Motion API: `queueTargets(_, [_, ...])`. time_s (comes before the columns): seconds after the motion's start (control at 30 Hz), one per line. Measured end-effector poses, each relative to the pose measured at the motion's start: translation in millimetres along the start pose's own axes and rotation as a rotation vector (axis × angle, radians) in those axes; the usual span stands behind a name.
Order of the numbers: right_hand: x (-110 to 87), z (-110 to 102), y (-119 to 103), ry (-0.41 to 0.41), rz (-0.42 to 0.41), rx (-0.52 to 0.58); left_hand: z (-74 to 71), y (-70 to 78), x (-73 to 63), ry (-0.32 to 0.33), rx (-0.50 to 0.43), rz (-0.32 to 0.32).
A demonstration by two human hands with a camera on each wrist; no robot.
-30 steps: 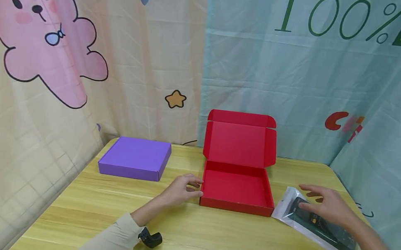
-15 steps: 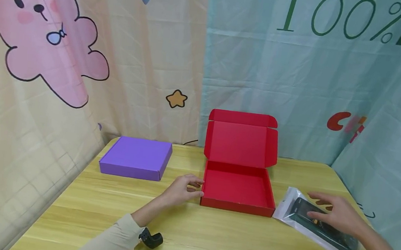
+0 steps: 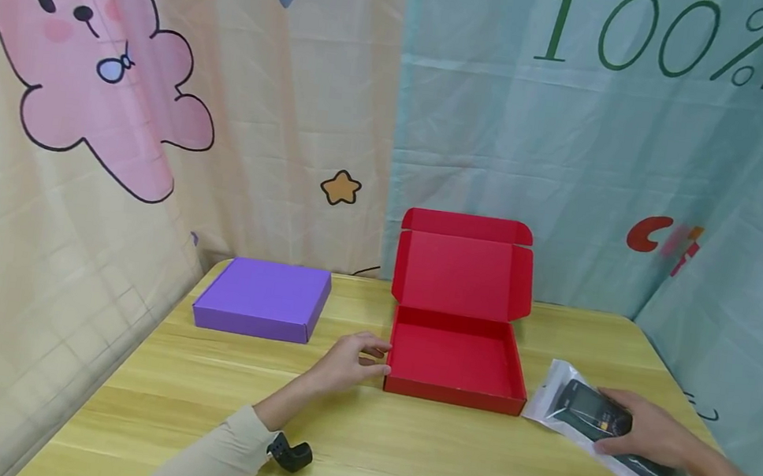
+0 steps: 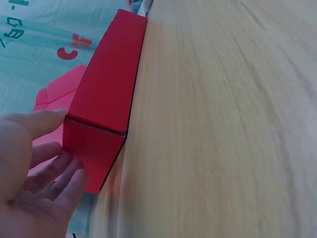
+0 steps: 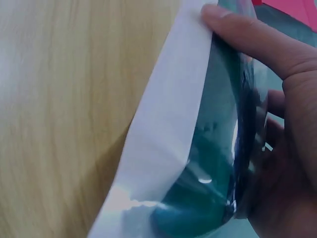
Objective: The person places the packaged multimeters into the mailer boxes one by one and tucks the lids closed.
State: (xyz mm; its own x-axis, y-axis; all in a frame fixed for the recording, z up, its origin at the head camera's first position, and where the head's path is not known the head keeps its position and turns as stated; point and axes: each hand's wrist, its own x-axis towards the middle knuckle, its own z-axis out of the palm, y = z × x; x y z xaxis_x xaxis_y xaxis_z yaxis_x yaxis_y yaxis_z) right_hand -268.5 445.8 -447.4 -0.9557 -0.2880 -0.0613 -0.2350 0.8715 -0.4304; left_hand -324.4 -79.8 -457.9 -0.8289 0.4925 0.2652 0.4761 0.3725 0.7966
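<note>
A red cardboard box (image 3: 460, 355) stands on the table with its lid (image 3: 462, 276) raised behind it. My left hand (image 3: 348, 362) touches the box's left side near the front corner, its thumb and fingers loosely bent and not wrapped round the wall. To the right of the box lies a clear plastic packet (image 3: 572, 400) with a white border and a dark green item inside. My right hand (image 3: 653, 434) grips the packet across its middle, thumb on the near edge. In the right wrist view, the thumb presses the packet's white edge (image 5: 158, 109); the far fingers are partly hidden.
A closed purple box (image 3: 263, 299) sits at the back left of the wooden table (image 3: 397, 462). Printed curtains (image 3: 312, 102) hang behind and beside the table. A black wrist camera (image 3: 290, 455) is worn on my left wrist.
My right hand has come down from above the packet and closed its thumb and fingers round it. My left hand stays against the red box. The head view has shifted slightly.
</note>
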Motion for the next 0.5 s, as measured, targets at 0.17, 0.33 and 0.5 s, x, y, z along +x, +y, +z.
queueTargets(0.17, [3.3, 0.7, -5.3, 0.022, -0.005, -0.021, 0.5, 1.2, -0.6, 0.005, 0.004, -0.010])
queueTargets(0.33, [5.2, 0.3, -9.7, 0.056, -0.013, -0.039, 0.9, 1.6, -0.4, 0.006, -0.005, -0.018])
queueTargets(0.5, [5.1, -8.2, -14.9, 0.099, -0.029, -0.036, 0.7, 0.8, -0.2, 0.008, -0.014, -0.028])
